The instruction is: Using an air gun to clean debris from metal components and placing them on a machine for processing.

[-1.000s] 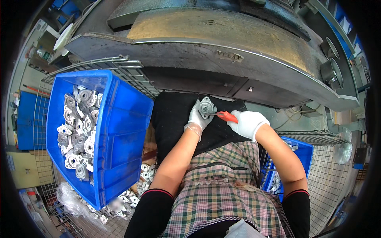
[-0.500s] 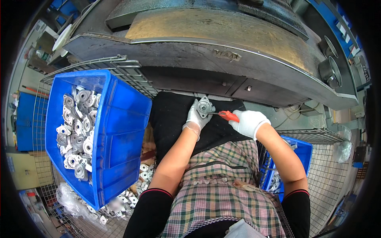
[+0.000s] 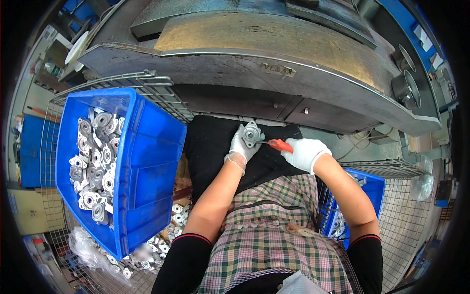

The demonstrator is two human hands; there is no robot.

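Note:
My left hand, in a white glove, is closed around a grey metal casting with a round centre hole and two eared flanges. It holds the casting over the black cloth in my lap. My gloved right hand grips a red-handled hand tool. The tool's thin metal shaft points left and meets the casting's lower right side. Its exact tip is hidden against the part, so the kind of tool cannot be made out.
To my left, a tilted blue bin holds several similar castings. More loose castings lie below it beside clear plastic wrap. A metal workbench spans the front. Another blue bin sits inside wire mesh at right.
The red-handled tool and my right hand have shifted slightly left. The casting stays in my left hand in almost the same place.

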